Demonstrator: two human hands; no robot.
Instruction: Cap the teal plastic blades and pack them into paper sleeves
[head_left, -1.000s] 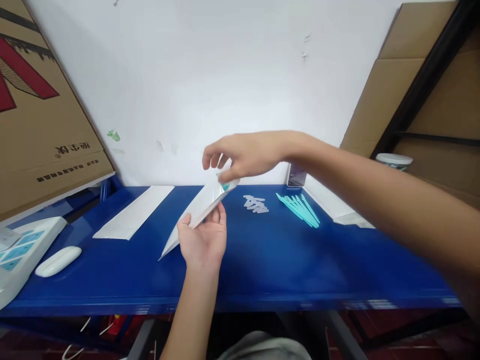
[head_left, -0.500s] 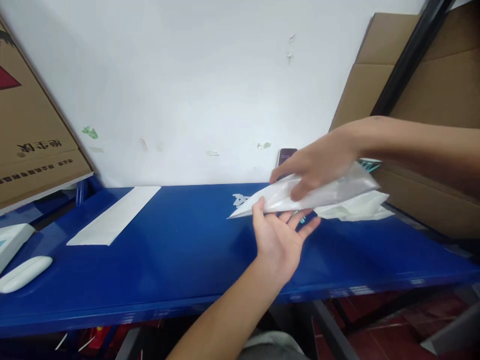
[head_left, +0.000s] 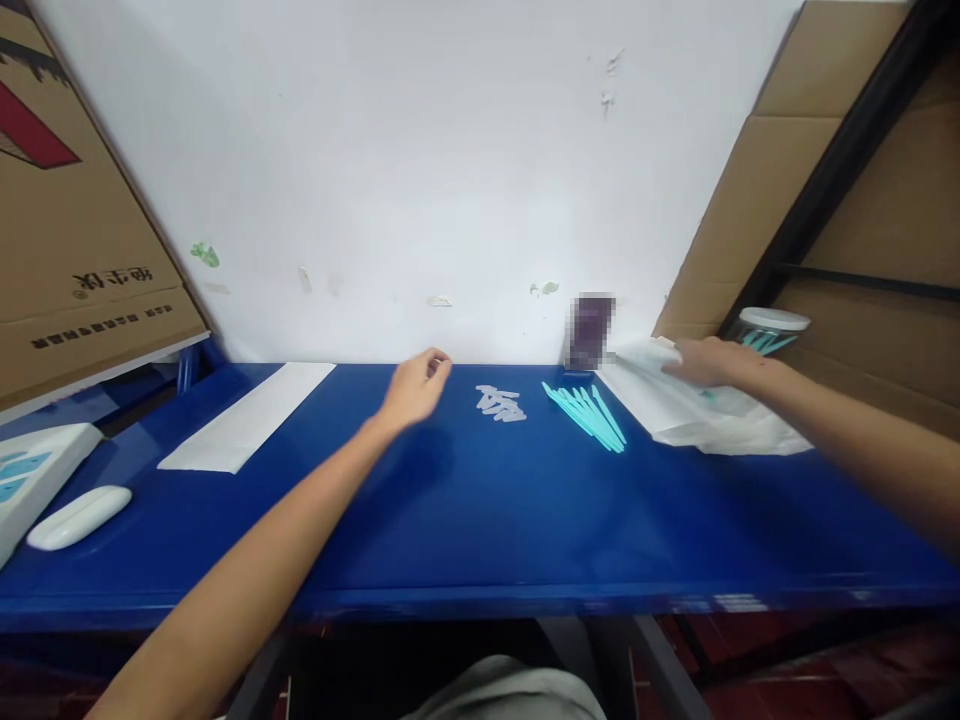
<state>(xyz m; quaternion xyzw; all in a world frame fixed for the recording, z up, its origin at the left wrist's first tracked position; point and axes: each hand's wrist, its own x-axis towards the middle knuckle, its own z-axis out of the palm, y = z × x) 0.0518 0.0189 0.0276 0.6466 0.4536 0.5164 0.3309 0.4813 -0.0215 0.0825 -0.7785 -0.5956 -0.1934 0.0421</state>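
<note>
My left hand (head_left: 418, 388) hovers over the back part of the blue table, fingers curled in loosely, with nothing visible in them. To its right lie several pale lilac strips (head_left: 501, 403) in a loose cluster. Further right is a fan of turquoise sticks (head_left: 589, 415). My right hand (head_left: 701, 362) is at the right end of the table, slightly blurred, its fingers closed on a thin white bag (head_left: 649, 358). Crumpled white sheets or bags (head_left: 720, 432) are spread under that hand, and its fingertips are partly hidden.
A long white paper strip (head_left: 251, 418) lies at the left of the blue table (head_left: 450, 520). Near it are a white mouse-shaped object (head_left: 79, 517) and a white box (head_left: 45, 465). A pixelated phone (head_left: 589, 332) leans on the wall. A lidded jar (head_left: 772, 322) stands behind my right arm.
My left hand has let go of the white bag and moved left. My right hand has carried the bag right onto the white pile. The lilac strips and turquoise sticks are now uncovered.
</note>
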